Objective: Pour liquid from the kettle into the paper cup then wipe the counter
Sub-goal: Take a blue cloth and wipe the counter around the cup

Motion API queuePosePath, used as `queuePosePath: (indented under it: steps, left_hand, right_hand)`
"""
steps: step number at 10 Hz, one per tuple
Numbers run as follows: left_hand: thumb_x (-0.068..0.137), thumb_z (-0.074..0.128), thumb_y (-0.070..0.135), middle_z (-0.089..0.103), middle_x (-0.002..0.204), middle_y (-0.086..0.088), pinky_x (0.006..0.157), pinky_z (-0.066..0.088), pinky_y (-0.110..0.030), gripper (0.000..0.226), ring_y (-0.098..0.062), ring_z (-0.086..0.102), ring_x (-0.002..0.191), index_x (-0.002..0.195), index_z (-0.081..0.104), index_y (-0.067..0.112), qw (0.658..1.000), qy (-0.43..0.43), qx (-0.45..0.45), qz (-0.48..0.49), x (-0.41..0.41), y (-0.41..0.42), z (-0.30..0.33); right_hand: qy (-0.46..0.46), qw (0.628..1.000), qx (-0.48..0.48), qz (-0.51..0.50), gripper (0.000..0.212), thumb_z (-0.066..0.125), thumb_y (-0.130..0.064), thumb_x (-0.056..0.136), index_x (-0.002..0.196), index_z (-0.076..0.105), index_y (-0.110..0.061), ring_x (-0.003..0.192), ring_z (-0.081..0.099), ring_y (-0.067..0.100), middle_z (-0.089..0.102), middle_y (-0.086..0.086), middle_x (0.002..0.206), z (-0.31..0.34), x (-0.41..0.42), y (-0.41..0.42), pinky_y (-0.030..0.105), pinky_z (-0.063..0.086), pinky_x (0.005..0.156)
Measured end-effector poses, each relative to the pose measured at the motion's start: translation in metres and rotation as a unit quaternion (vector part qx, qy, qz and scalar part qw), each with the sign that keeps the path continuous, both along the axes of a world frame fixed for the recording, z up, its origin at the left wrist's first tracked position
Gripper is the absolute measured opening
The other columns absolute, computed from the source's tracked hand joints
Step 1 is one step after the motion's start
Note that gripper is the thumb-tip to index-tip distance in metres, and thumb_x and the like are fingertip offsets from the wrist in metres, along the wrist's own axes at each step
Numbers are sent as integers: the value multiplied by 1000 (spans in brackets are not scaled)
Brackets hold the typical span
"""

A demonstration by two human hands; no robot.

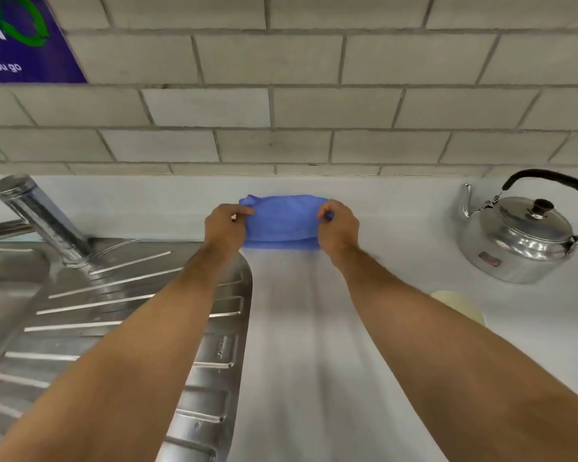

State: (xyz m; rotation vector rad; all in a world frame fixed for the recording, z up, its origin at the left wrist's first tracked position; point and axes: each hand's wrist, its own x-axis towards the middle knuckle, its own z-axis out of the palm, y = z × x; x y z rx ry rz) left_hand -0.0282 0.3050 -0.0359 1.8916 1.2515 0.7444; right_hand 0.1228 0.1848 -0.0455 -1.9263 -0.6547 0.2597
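Note:
A blue cloth (282,220) lies folded on the white counter (301,328) near the back wall. My left hand (224,226) pinches its left end and my right hand (339,226) pinches its right end. A shiny metal kettle (518,241) with a black handle stands on the counter at the right, spout pointing left. The pale rim of the paper cup (457,303) shows just behind my right forearm, which hides most of it.
A steel sink with a ribbed drainboard (121,315) fills the left side, with a chrome tap (37,211) above it. A grey tiled wall (281,95) rises behind the counter, with a purple sign (20,38) at top left.

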Motion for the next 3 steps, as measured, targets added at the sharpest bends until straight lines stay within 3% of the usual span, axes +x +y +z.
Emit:
queuePosePath:
  steps: [1, 2, 3]
  left_hand:
    - [86, 51, 4, 58, 127, -19, 95, 41, -33, 38, -37, 56, 113, 120, 66, 12, 984, 143, 25, -100, 5, 12, -17]
    - [91, 44, 22, 48, 130, -15, 103, 35, -44, 40, -39, 47, 117, 128, 56, 32, 953, 273, 29, -130, 4, 19, -28]
    - [91, 41, 22, 36, 134, -8, 100, 30, -47, 41, -34, 34, 119, 126, 52, 39, 949, 299, 45, -93, 4, 9, -23]
  right_hand:
    - [-10, 989, -126, 77, 37, 48, 12, 83, 111, 69, -1, 116, 57, 32, 63, 17, 124, -12, 5, 5, 17, 38, 93]
    - [-20, 975, -202, 94, 39, 53, 2, 89, 124, 64, -9, 123, 52, 34, 56, 16, 135, -19, 6, 6, 36, 39, 106]
    - [-64, 959, -255, 101, 43, 49, -5, 92, 131, 59, -19, 126, 44, 36, 46, 12, 142, -12, 0, 3, 39, 38, 107]
